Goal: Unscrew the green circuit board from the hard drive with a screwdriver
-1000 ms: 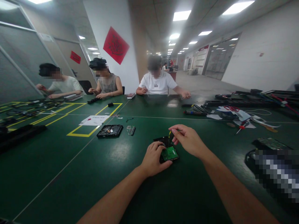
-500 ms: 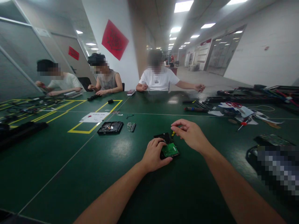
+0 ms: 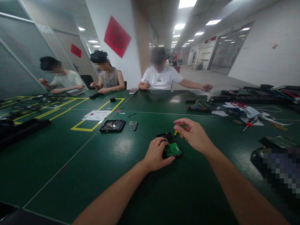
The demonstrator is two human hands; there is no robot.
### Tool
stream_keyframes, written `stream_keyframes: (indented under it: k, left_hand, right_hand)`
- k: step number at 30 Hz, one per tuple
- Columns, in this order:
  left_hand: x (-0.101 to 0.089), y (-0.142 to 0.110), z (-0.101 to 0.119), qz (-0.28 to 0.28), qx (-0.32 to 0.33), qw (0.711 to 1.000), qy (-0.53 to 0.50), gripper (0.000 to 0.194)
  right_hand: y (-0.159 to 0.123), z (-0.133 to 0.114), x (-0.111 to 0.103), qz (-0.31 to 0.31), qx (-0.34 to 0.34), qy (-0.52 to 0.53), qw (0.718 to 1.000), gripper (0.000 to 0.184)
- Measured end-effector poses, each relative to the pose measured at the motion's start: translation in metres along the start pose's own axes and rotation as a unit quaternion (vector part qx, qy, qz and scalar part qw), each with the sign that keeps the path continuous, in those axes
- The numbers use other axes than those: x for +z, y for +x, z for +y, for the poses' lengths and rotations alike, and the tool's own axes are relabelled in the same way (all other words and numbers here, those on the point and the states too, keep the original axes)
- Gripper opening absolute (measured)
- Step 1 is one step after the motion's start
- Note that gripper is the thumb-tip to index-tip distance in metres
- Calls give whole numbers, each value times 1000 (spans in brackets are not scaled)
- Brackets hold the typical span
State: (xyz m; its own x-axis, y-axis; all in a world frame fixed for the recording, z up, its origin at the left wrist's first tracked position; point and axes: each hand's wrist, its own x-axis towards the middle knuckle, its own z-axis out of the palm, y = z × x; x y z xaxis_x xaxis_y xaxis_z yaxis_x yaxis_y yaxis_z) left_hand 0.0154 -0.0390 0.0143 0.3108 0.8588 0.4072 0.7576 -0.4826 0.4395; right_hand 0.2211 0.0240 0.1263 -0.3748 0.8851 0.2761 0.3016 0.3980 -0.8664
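A hard drive (image 3: 173, 149) with a green circuit board facing up lies on the green table in front of me. My left hand (image 3: 158, 153) grips its near left side, thumb along the front edge and fingers over the top, hiding part of it. My right hand (image 3: 193, 134) is closed in a pinch on a small yellow-handled screwdriver (image 3: 176, 132), held upright over the drive's far right corner. The tool's tip is too small to make out. Farther left are a black drive-like case (image 3: 112, 126) and a loose circuit board (image 3: 133, 125).
A white paper (image 3: 97, 115) lies by the yellow tape. To the right are a red-handled screwdriver (image 3: 249, 124), a heap of cables and scraps (image 3: 243, 111), and another board (image 3: 280, 141). Three people sit across the table, one in a white T-shirt (image 3: 161, 78) with an arm stretched out.
The whole view has shifted slightly, so things appear a little farther right. Both hands keep their grips; the yellow screwdriver's handle seems slightly turned in my right fingers.
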Motion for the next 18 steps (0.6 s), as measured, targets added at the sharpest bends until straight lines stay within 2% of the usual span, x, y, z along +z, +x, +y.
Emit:
stream_keyframes:
  k: [3,11,18]
  left_hand:
    - [0,0,-1,-2,-2,1000,-1,60]
    - [0,0,-2,-2,-3,1000,3,60]
    - [-1,1,0,0,0,1000,1,59]
  right_hand:
    - [1,0,0,-5,19,38,999,28]
    - [1,-3,-1,-11,-19,-32,999,25]
    - [0,-8,-1,-33,-9,-10,999,28]
